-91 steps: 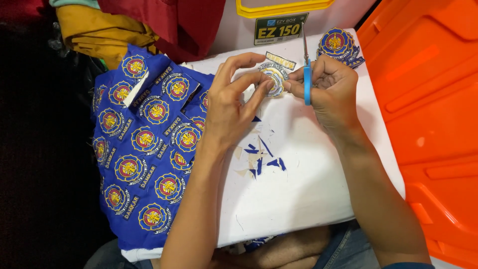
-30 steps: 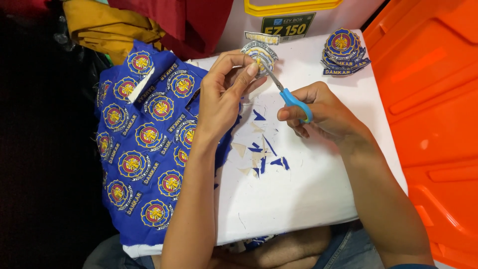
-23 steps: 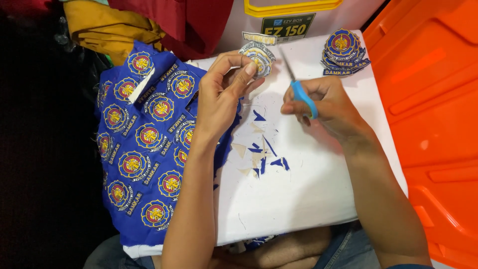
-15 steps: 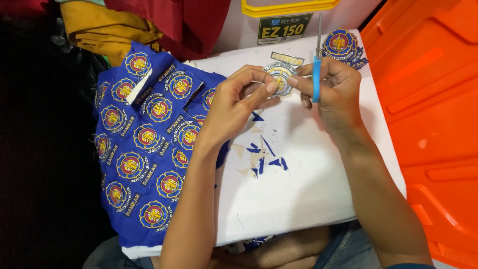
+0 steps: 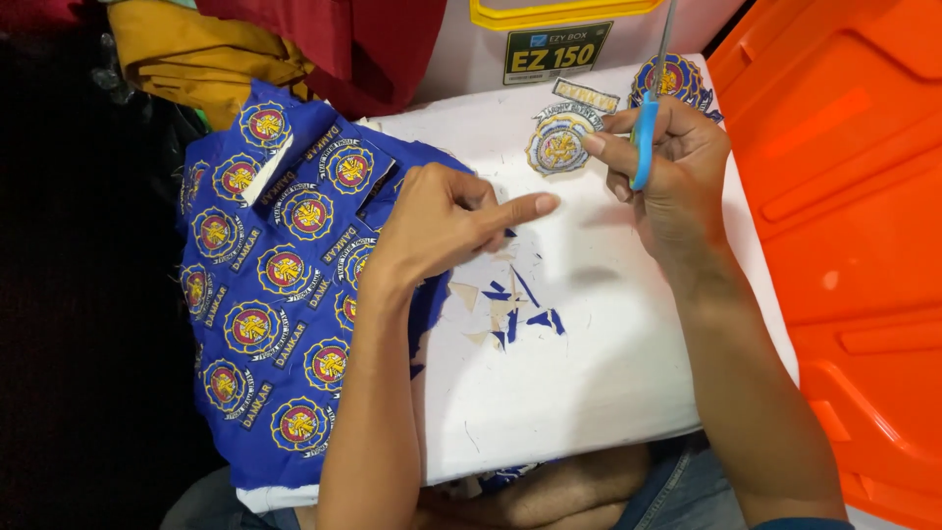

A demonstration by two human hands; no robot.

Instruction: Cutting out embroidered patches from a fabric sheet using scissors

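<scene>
A white bench (image 5: 589, 393) carries a blue fabric sheet of round emblems (image 5: 285, 294) at nine o'clock. Left hand (image 5: 442, 221) rests open on it. Right hand (image 5: 667, 167) grips blue-handled scissors (image 5: 645, 137); the trimmed patch (image 5: 557, 142) lies at twelve. Seemingly between cuts; next needs another emblem picked.

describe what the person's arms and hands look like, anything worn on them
Both arms are bare from wrist to above the elbow. The left hand and right hand show no gloves, rings, watch or bands. A dark blue sleeve edge shows on the right arm.
</scene>
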